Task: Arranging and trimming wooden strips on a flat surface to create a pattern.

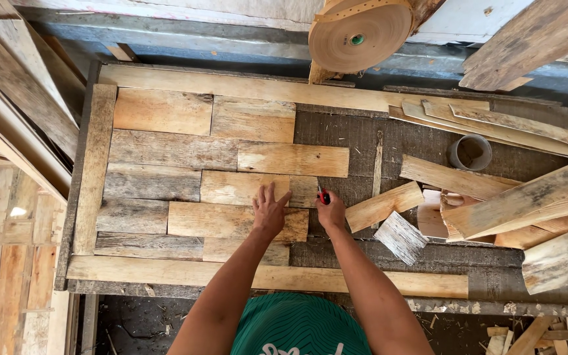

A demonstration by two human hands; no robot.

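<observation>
left hand (269, 212) lies flat, fingers spread, on a short plank (244, 188) — right hand (331, 212) pinches a red pencil (322, 194) at its end.

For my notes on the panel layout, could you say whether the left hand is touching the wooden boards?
Touching: the head view shows the left hand lying flat, fingers spread, on the laid wooden boards.

Rough, matt, weathered wooden boards (231, 220), pale sawn wooden frame strips (231, 85), coarse dark worktop (363, 141), tightly wound brown paper tape roll (361, 36), glossy red plastic marker (323, 195)
</observation>
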